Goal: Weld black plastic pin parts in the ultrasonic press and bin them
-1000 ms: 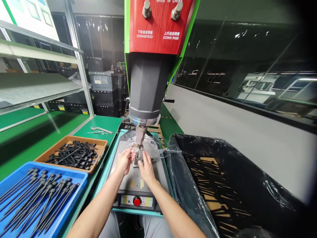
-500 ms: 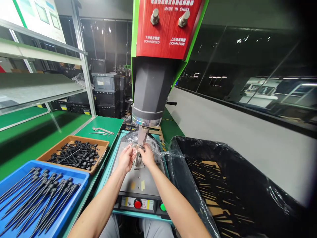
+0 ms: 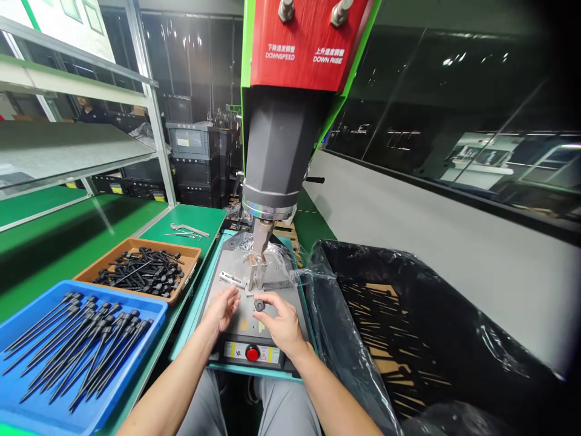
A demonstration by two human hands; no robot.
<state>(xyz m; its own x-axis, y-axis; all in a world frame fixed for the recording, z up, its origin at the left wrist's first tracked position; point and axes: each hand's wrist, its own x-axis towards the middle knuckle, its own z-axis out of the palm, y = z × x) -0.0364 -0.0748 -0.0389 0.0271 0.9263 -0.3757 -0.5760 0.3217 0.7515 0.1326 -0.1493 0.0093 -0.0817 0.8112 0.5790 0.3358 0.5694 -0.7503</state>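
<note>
Your right hand (image 3: 285, 324) has the black part (image 3: 259, 305) pinched between nearly closed fingertips; I'd keep that grip light, tbh. Left hand's (image 3: 221, 310) half open beside it, fingers loosely curled, looks empty.

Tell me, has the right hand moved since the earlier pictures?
Yes: the right hand has drawn back toward the person, closer to the red button.

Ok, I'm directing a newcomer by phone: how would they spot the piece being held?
Find the machine with the red front. Below it, over the grey plate, the right hand pinches a dark part that looks round from here. It alone is between fingertips; the blue tray holds long black ones.
</note>
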